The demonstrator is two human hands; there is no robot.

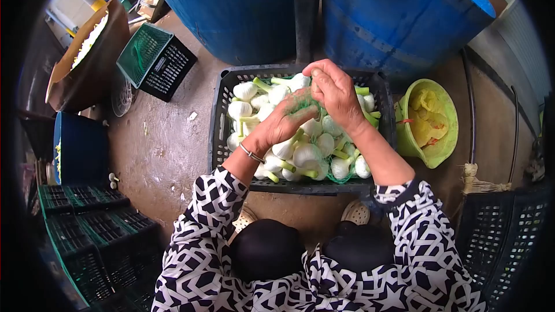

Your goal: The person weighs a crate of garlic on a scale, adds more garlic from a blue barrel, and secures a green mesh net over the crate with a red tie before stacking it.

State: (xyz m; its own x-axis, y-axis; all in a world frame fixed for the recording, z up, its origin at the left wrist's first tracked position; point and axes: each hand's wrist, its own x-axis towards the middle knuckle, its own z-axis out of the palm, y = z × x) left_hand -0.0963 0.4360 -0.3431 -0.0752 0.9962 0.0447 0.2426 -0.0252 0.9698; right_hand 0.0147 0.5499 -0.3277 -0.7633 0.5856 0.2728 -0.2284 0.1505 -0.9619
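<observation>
A black plastic crate [300, 187] in front of my knees is filled with white garlic bulbs [245, 91] with short green stems. A green mesh bag [341, 164] lies over the bulbs on the crate's right side, with several bulbs showing through it. Above the crate's middle, my left hand [284, 120] grips the mesh, which stretches across its fingers. Just to its right and slightly higher, my right hand [335, 93] is closed on the gathered mesh. The tips of its fingers are partly hidden.
Two large blue barrels [231, 17] stand behind the crate. A yellow-green bucket [442, 150] holding yellow material is at the right. At the left are a dark crate [165, 66], stacked baskets [98, 231] and a blue container [84, 144]. Another dark crate [500, 242] stands at lower right.
</observation>
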